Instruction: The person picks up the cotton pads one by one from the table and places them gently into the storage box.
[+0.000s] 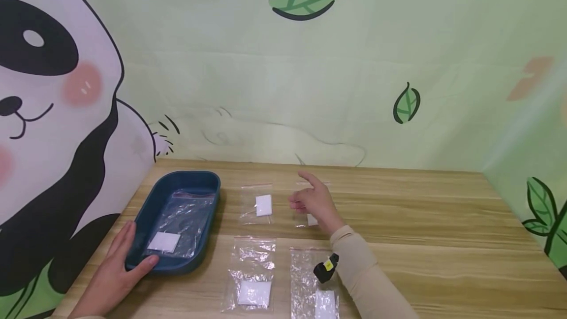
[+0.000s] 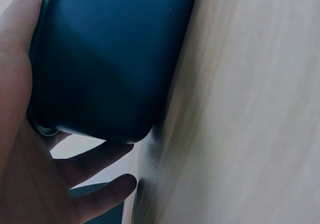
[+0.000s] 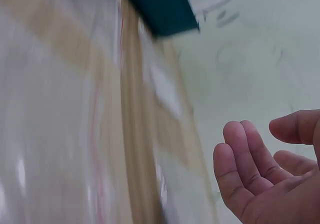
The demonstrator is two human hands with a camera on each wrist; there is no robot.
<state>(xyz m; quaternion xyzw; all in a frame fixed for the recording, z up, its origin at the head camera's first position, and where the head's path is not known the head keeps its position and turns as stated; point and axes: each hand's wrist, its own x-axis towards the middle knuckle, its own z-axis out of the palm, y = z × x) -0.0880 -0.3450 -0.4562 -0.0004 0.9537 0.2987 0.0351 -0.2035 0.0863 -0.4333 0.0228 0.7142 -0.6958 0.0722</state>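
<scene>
On my head view, the left hand point(image 1: 116, 265) grips the tray point(image 1: 177, 265) at its near-left corner, thumb at the near rim, fingers spread outside. One bag point(image 1: 188, 215) lies inside. The right hand point(image 1: 316, 203), fingers loosely bent, holds nothing above the far-right bag point(image 1: 312, 220). Three other bags point(image 1: 254, 274) lie on the table point(image 1: 421, 220).

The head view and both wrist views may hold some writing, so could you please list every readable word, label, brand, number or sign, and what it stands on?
No text is readable in any view.
Small yellow label on the black device by the beige right sleeve: any mark is too small to read.
Blurred orange-red shape on the pale green backdrop: cannot tell whether it is a sign.
</scene>
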